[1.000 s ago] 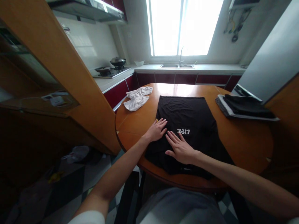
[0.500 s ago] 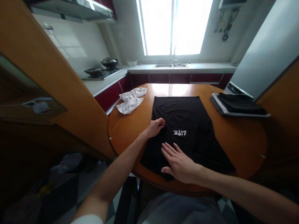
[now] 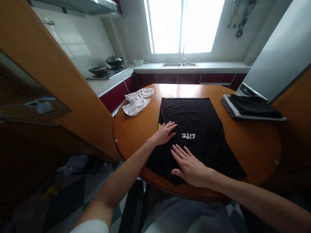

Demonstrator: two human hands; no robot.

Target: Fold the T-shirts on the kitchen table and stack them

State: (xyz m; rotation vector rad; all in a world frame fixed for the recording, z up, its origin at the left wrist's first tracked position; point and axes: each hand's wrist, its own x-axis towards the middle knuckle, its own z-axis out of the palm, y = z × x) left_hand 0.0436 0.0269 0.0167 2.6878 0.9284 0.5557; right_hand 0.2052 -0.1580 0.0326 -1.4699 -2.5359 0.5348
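Note:
A black T-shirt-like garment (image 3: 191,113) with white lettering, upside down to me, lies spread on the wooden table. On its left edge rests my left hand (image 3: 165,133), palm down with the fingers stretched out. A small yellow patch (image 3: 159,126) shows at the garment's edge beside that hand. My right hand (image 3: 189,165) lies flat on the near part of the cloth, below the lettering, its fingers extended and thumb apart. Neither hand grips anything that I can see.
The round wooden table (image 3: 131,129) carries a crumpled white cloth (image 3: 137,102) at its far left. A stack of folded dark and light garments (image 3: 252,106) sits at the right. Beyond are a counter with a sink (image 3: 179,64) and a stove with pans (image 3: 114,61).
My left hand has uncurled from the garment's left edge and now lies flat, slightly further in. The yellow patch has come into sight. My right hand stays flat on the cloth.

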